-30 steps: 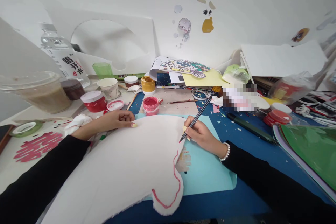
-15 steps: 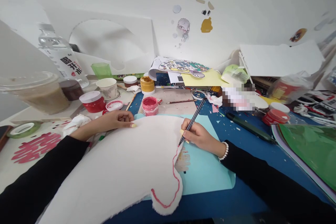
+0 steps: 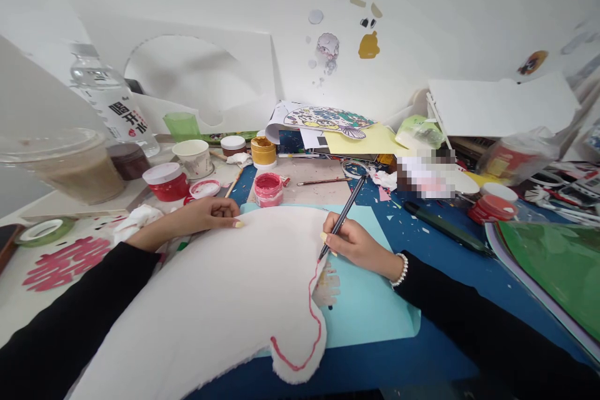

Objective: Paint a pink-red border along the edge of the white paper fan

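Red outline creeping up right edge of white foam cutout (image 3: 220, 300); brush (image 3: 341, 219) tip now higher than second ago. Right hand (image 3: 356, 244) grip pinched on brush, left hand (image 3: 206, 212) flat, pinning cutout on light-blue sheet (image 3: 370, 306) over tabletop (image 3: 445, 262). Pink paint pot (image 3: 268, 189) near.

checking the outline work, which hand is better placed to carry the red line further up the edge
Right: the right hand grips the brush, tip at the line's end. The left hand lies flat on the white cutout.
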`<state>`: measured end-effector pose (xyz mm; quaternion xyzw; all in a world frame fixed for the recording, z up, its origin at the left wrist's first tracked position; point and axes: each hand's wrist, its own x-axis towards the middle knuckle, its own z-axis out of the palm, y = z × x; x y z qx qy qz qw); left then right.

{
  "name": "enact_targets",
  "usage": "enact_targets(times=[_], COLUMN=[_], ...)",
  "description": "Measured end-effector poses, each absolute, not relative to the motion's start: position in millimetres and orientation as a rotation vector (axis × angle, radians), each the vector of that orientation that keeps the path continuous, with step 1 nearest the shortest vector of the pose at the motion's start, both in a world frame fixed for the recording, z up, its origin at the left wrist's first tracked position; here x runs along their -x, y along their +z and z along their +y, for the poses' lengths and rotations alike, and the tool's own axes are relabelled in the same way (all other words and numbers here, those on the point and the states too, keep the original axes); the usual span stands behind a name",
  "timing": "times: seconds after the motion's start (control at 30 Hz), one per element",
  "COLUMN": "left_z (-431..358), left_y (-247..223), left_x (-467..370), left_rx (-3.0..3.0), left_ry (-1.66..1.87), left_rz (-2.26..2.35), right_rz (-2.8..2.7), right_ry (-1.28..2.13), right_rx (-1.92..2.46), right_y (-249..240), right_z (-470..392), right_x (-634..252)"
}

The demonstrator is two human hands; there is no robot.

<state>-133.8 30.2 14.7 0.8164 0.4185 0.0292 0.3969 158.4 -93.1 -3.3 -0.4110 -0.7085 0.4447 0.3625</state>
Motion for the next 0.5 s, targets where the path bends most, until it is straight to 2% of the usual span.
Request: enact_targets(times=[0.5], left_z=[33.4], left_y=[10.9], left_x=[136.4], left_rx=[-2.064], left_ry=[0.075], left_rz=[1.027], right_rz=[-1.761], right_ry=[1.118], right_rx=[1.047], right_y=[-0.6], right_z=[-92.6], right_x=[-157.8])
